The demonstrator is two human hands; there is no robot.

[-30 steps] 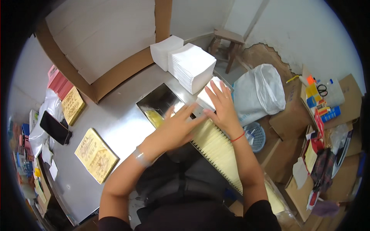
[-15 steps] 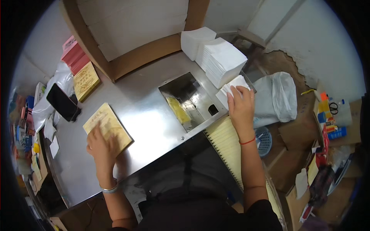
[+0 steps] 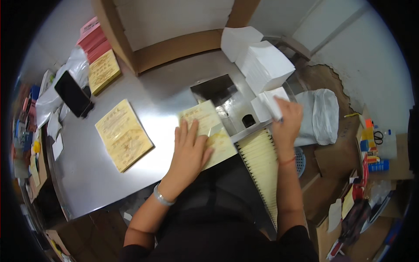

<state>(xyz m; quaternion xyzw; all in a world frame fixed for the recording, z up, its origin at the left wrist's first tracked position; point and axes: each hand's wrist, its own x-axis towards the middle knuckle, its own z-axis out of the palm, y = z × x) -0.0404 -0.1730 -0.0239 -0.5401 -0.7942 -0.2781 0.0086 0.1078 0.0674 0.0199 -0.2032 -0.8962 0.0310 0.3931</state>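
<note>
Overlapping the near left side of the recess, the yellow printed sheet lies under my left hand, fingers flat, slightly spread. From here I see my right hand, fingers closed around folded white paper, a white stack just beyond.

Left hand shifted toward three o'clock, yellow sheet now beneath it, right hand pinching up white paper
</note>
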